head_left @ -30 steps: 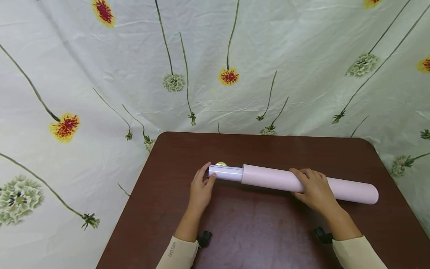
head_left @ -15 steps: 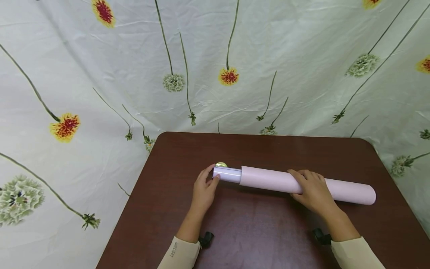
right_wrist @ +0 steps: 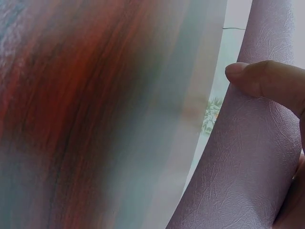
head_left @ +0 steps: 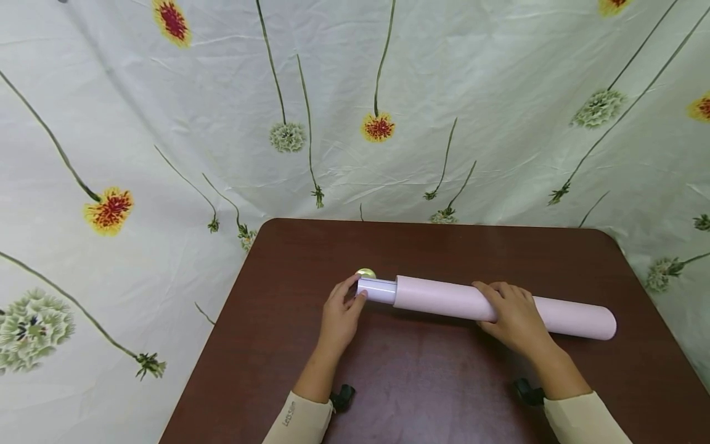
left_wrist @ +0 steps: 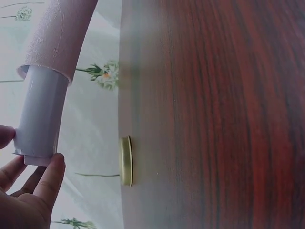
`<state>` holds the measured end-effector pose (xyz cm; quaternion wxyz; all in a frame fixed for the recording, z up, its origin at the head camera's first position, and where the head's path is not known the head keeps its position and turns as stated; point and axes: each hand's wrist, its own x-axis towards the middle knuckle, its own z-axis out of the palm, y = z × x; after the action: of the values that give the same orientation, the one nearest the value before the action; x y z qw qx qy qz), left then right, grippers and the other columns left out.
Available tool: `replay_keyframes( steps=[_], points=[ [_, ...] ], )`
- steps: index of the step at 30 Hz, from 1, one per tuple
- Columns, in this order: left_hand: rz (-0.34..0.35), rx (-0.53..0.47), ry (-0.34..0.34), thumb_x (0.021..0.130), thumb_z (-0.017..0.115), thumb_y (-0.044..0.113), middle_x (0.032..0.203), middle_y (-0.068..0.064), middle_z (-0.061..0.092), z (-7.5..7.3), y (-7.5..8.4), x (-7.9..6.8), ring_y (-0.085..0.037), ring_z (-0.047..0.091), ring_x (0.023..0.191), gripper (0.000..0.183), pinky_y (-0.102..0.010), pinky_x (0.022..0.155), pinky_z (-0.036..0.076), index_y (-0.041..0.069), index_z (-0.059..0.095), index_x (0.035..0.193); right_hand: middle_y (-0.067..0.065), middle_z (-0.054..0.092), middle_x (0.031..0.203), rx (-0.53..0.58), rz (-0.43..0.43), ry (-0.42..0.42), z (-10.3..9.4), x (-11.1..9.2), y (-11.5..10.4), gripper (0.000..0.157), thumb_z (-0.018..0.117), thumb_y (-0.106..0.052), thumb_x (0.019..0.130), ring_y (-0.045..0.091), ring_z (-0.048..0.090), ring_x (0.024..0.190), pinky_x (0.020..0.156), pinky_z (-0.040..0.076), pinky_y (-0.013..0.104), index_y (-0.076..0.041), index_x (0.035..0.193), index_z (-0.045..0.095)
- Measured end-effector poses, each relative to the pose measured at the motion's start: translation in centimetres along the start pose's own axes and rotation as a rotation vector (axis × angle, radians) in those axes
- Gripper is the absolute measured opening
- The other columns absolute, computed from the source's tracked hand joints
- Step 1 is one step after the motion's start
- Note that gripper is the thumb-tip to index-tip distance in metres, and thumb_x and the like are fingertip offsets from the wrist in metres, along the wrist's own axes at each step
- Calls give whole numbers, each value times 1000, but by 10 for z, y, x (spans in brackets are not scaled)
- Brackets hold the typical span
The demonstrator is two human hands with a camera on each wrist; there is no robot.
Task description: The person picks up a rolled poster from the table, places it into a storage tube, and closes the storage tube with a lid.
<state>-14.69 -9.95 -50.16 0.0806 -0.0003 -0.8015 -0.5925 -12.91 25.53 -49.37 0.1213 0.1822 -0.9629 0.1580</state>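
A long pale pink tube (head_left: 438,296) with a leather-like texture lies slantwise across the head view, held above the table. My right hand (head_left: 516,317) grips it around the middle, thumb over its near side in the right wrist view. From the tube's left end sticks a short length of a glossy white roll (head_left: 378,290), the rest hidden inside. The fingertips and thumb of my left hand (head_left: 339,317) hold the roll's outer end. In the left wrist view, a smaller pale edge (left_wrist: 37,161) shows at that end, between the fingers.
A round gold lid (head_left: 366,272) lies on the brown table (head_left: 444,382), just behind the roll's outer end. A white cloth with printed flowers (head_left: 344,74) hangs behind the table and along its left side.
The white roll has slid deeper into the pink tube, so less of it shows. My left hand has moved right with it, while the tube and right hand have shifted slightly left.
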Motion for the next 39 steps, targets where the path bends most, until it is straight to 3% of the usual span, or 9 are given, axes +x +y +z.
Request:
replay_keyframes(
  steps=[5, 8, 13, 16, 23, 39],
  points=[
    [16, -14, -6, 97, 69, 17, 135, -14, 61, 1, 0, 0, -33, 61, 126, 41, -36, 97, 56, 10, 63, 137, 16, 63, 117, 9, -3, 1, 0, 0, -1, 80, 90, -19, 72, 43, 58, 114, 100, 37, 64, -16, 142, 53],
    [19, 6, -11, 96, 69, 17, 133, -12, 62, 1, 0, -1, -30, 67, 110, 40, -29, 84, 59, 14, 64, 136, 16, 63, 116, 18, -5, -5, 2, 0, -2, 79, 90, -19, 72, 43, 59, 114, 99, 38, 65, -16, 142, 53],
    [0, 65, -45, 97, 68, 20, 133, -9, 63, 2, 0, -4, -23, 68, 88, 39, -21, 66, 53, 22, 63, 136, 16, 63, 117, 19, 4, -22, 5, 0, -3, 78, 90, -20, 73, 42, 59, 114, 100, 38, 64, -16, 142, 53],
    [-7, 89, -67, 98, 67, 22, 132, -8, 63, 3, -1, -4, -22, 67, 89, 40, -21, 67, 52, 22, 62, 137, 16, 63, 117, 16, 10, -30, 6, 1, -4, 79, 90, -21, 73, 42, 59, 115, 101, 38, 64, -17, 142, 53],
    [27, 82, -82, 97, 67, 21, 128, -6, 65, 7, -1, -3, -23, 66, 110, 38, -23, 78, 56, 22, 64, 135, 16, 63, 118, 17, 8, -28, 5, 1, -5, 78, 90, -21, 73, 43, 58, 115, 101, 38, 64, -16, 142, 53],
    [27, 95, -184, 98, 66, 23, 127, -8, 66, 13, 1, -7, -23, 67, 114, 39, -29, 86, 58, 18, 63, 137, 15, 63, 118, 10, 0, -37, 8, 2, -9, 79, 90, -22, 73, 43, 58, 115, 101, 38, 64, -16, 142, 54]
  ],
)
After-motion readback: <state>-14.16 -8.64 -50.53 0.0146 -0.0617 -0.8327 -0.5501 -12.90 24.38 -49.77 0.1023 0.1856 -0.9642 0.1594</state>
